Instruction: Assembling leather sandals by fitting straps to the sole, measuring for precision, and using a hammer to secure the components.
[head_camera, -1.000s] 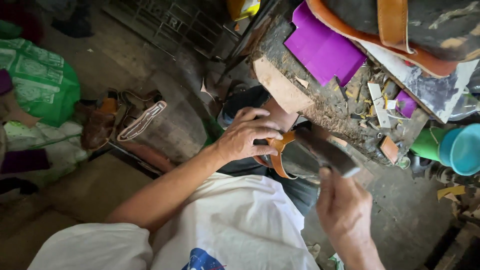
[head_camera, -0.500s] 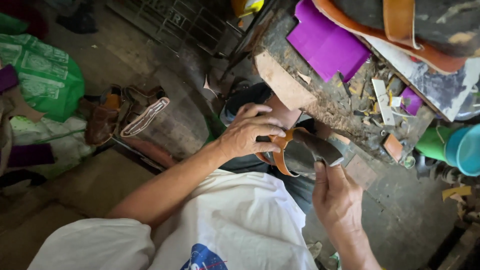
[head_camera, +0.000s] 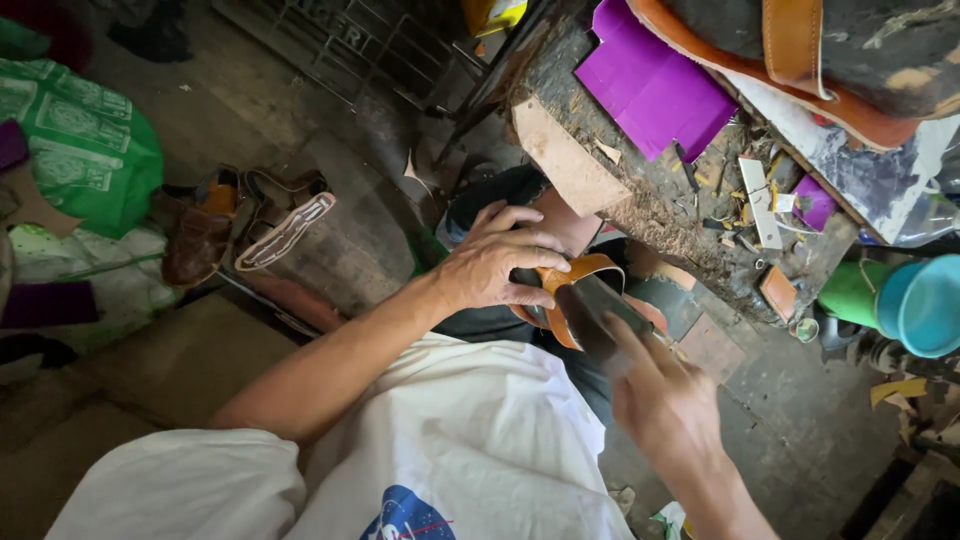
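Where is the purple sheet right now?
In the head view, the purple sheet lies upper right on the cluttered workbench, beside a tan leather piece, beyond the left hand.

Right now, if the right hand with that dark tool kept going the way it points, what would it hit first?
The right hand aims the dark tool up-left at the tan leather strap pinned by the left hand. The strap comes first, probably; the blur hides the depth.

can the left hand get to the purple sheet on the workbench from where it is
Probably yes: the left hand rests on the orange leather piece on the lap, just below the workbench edge. Nothing stands between it and the purple sheet, though it would have to let go first.
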